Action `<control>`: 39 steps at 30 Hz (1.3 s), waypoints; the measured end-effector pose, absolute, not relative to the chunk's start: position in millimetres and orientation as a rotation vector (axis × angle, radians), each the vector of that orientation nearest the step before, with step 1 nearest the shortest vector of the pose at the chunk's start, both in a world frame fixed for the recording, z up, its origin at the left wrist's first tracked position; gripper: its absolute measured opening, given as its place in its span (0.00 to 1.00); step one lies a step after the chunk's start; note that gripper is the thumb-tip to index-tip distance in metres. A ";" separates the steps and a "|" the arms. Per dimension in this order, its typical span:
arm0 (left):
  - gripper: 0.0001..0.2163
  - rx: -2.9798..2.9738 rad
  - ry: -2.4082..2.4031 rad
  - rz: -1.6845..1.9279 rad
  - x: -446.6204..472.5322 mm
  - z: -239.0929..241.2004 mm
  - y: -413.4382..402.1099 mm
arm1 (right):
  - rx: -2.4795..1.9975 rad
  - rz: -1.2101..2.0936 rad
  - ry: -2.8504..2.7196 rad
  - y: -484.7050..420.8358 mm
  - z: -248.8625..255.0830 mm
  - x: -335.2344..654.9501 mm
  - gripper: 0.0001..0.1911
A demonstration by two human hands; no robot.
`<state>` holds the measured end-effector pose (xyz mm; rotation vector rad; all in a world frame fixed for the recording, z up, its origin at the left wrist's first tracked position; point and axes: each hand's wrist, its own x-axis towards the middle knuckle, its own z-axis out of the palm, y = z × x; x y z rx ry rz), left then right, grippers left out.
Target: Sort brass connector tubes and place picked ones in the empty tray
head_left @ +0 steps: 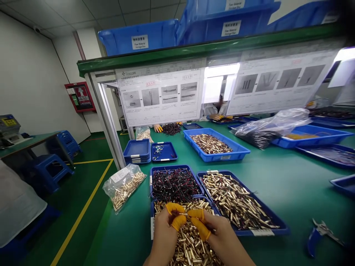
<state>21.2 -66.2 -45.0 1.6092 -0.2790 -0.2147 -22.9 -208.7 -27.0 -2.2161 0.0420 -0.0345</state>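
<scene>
My left hand [165, 232] and my right hand [215, 229], both with yellow finger covers, pinch with their fingertips almost touching. Out of the left pinch pokes a thin wire piece [181, 213] with a pale end, which points at the right fingertips. Whatever the right fingers grip is hidden behind the yellow covers. Below both hands is a tray of loose brass tubes [191, 244]. Just beyond lies a blue tray heaped with dark red-and-black wires [176, 183]. To the right, another blue tray holds brass tubes with wires [235, 199].
A clear bag of brass tubes [126, 187] lies left. Blue pliers [318, 234] rest at right. Farther back are stacked blue trays [136, 149], a large blue bin [222, 157] and a plastic bag [266, 129]. A co-worker's gloved hand [158, 128] shows beneath the instruction sheets [163, 114].
</scene>
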 end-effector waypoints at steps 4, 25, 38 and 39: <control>0.08 1.657 -0.333 -0.179 19.9 -43.9 -65.4 | -2.265 0.009 0.033 -210.4 -21.3 -22.0 0.17; 0.05 1.867 -0.440 -0.073 15.3 -36.1 -64.1 | -2.074 0.045 -0.093 -223.7 -10.8 -21.8 0.13; 0.06 1.890 -0.579 -0.054 10.2 -38.7 -61.4 | -1.750 0.335 -0.048 -216.9 -14.9 -21.4 0.12; 0.07 1.873 -0.602 -0.058 9.4 -38.1 -61.0 | -1.700 0.408 -0.038 -218.2 -14.0 -19.5 0.14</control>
